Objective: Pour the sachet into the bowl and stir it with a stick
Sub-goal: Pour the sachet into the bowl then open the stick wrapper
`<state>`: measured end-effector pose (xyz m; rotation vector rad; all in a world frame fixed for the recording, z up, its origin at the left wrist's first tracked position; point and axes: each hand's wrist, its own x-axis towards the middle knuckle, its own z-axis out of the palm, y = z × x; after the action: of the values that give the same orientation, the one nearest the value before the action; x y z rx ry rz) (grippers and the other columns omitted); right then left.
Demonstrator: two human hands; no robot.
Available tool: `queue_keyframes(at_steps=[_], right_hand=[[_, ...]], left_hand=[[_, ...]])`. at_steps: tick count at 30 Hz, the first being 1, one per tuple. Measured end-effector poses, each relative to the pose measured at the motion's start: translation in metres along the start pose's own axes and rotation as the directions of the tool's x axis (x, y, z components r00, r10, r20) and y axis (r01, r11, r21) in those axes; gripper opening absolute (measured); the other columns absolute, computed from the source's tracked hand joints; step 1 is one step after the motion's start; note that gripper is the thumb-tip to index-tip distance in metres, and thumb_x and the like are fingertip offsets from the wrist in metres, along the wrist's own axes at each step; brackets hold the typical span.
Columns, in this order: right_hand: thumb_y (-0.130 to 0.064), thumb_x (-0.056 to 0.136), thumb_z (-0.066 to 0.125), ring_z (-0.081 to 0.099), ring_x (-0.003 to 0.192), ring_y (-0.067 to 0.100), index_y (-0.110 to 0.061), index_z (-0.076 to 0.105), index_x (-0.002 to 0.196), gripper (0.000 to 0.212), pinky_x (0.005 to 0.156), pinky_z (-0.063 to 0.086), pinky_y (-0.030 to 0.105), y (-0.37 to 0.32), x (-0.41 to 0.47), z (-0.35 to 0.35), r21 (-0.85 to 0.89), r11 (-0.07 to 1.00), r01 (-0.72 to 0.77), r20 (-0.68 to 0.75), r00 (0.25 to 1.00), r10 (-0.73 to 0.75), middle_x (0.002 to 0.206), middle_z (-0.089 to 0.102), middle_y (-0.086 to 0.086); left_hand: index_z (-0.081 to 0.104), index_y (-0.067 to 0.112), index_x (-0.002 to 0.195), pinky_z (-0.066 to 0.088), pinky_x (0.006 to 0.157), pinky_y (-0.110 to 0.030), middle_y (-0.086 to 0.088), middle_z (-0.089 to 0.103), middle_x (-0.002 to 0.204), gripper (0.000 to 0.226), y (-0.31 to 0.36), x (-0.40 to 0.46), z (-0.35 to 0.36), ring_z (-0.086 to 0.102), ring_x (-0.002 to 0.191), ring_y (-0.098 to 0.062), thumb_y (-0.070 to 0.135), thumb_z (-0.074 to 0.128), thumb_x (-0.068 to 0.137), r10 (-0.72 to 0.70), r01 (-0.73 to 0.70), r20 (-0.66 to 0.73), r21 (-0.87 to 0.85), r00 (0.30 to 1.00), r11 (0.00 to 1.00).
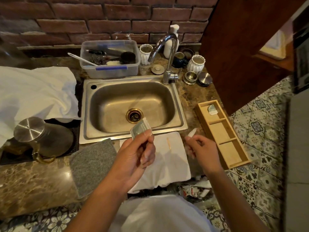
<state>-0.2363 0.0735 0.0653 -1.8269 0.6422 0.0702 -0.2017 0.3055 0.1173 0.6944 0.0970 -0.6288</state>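
Observation:
My left hand point(138, 153) pinches a small grey-green sachet point(140, 128) by its lower edge, holding it over the front rim of the steel sink point(179, 113). To the right, my right hand point(199, 147) grips a small white torn-off strip point(192, 132) between thumb and fingers. A thin wooden stick point(168, 143) lies on the white cloth point(170, 164) between my hands. No bowl shows clearly near my hands.
A wooden three-part tray point(222, 133) with one sachet point(212, 110) sits at the right counter edge. Also here: grey mat point(92, 163), metal kettle point(40, 136), white towel point(33, 92), plastic tub point(109, 58), tap point(167, 54), jars, and torn wrappers point(194, 190) below the counter.

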Motion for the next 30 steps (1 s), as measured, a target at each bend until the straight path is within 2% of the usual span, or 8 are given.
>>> queue_keyframes(at_steps=[3,7,13,16,22,25,28,30], right_hand=[[-0.029,0.098,0.064,0.062,0.062,0.014,-0.011,0.073,0.084,0.024,0.057,0.050,0.029,0.059,0.032,-0.009,-0.128,0.967,-0.221,-0.059,0.975,0.215,0.074,0.073,0.006],[-0.024,0.102,0.058,0.062,0.062,0.014,-0.006,0.073,0.099,0.024,0.051,0.048,0.025,0.111,0.059,-0.019,-0.195,0.871,-0.451,-0.098,0.893,0.440,0.076,0.074,0.007],[-0.015,0.102,0.055,0.062,0.061,0.015,-0.005,0.067,0.089,0.020,0.048,0.048,0.021,0.128,0.076,-0.025,-0.358,0.816,-0.454,-0.097,0.887,0.451,0.074,0.069,0.006],[-0.026,0.101,0.057,0.066,0.070,0.018,-0.014,0.067,0.082,0.025,0.065,0.056,0.031,0.132,0.079,-0.026,-0.497,0.756,-0.426,-0.107,0.895,0.434,0.078,0.071,0.006],[-0.047,0.099,0.054,0.062,0.065,0.017,-0.017,0.062,0.073,0.040,0.061,0.050,0.031,0.124,0.072,-0.033,-0.700,0.646,-0.304,-0.163,0.949,0.270,0.070,0.064,0.002],[-0.038,0.102,0.051,0.063,0.067,0.015,-0.021,0.062,0.079,0.030,0.075,0.059,0.042,0.102,0.065,-0.031,-0.622,0.773,-0.127,0.009,0.986,0.169,0.074,0.067,0.002],[-0.030,0.097,0.062,0.068,0.082,0.020,-0.030,0.067,0.100,0.006,0.083,0.059,0.046,0.047,0.051,-0.028,-0.284,0.958,0.029,0.220,0.975,0.036,0.087,0.070,0.003],[-0.019,0.096,0.067,0.069,0.091,0.022,-0.029,0.067,0.121,0.026,0.085,0.058,0.041,0.000,0.039,-0.028,-0.052,0.985,0.167,0.357,0.924,-0.138,0.097,0.072,0.004]], left_hand=[[0.061,0.008,0.078,0.030,0.037,-0.019,-0.001,0.044,0.047,0.024,-0.007,0.004,0.005,0.036,0.038,-0.007,0.023,0.057,0.097,-0.021,0.021,-0.027,-0.004,0.999,1.000],[0.058,0.009,0.074,0.020,0.042,-0.025,-0.003,0.041,0.048,0.023,-0.019,0.008,0.011,0.033,0.039,-0.009,0.022,0.058,0.093,-0.050,0.053,-0.073,0.047,0.996,0.997],[0.061,0.009,0.072,0.028,0.038,-0.021,-0.004,0.042,0.048,0.023,-0.031,0.013,0.016,0.033,0.039,-0.010,0.021,0.059,0.091,-0.076,0.085,-0.118,0.079,0.990,0.993],[0.061,0.008,0.070,0.029,0.038,-0.021,-0.005,0.042,0.048,0.023,-0.034,0.016,0.019,0.034,0.039,-0.011,0.020,0.060,0.089,-0.068,0.082,-0.127,0.106,0.990,0.991],[0.060,0.007,0.072,0.025,0.042,-0.025,-0.005,0.041,0.048,0.023,-0.038,0.020,0.022,0.033,0.040,-0.012,0.021,0.060,0.090,-0.068,0.090,-0.127,0.176,0.990,0.980],[0.058,0.007,0.070,0.024,0.040,-0.022,-0.001,0.037,0.045,0.024,-0.039,0.019,0.023,0.031,0.039,-0.009,0.023,0.064,0.088,-0.120,0.131,-0.089,0.139,0.989,0.982],[0.055,0.010,0.065,0.020,0.037,-0.021,0.004,0.035,0.042,0.032,-0.040,0.018,0.024,0.028,0.036,-0.006,0.024,0.056,0.093,-0.212,0.212,-0.016,0.064,0.977,0.975],[0.055,0.012,0.063,0.015,0.038,-0.022,0.005,0.037,0.041,0.037,-0.042,0.017,0.026,0.023,0.036,-0.007,0.025,0.048,0.097,-0.265,0.265,0.038,0.016,0.963,0.964]])
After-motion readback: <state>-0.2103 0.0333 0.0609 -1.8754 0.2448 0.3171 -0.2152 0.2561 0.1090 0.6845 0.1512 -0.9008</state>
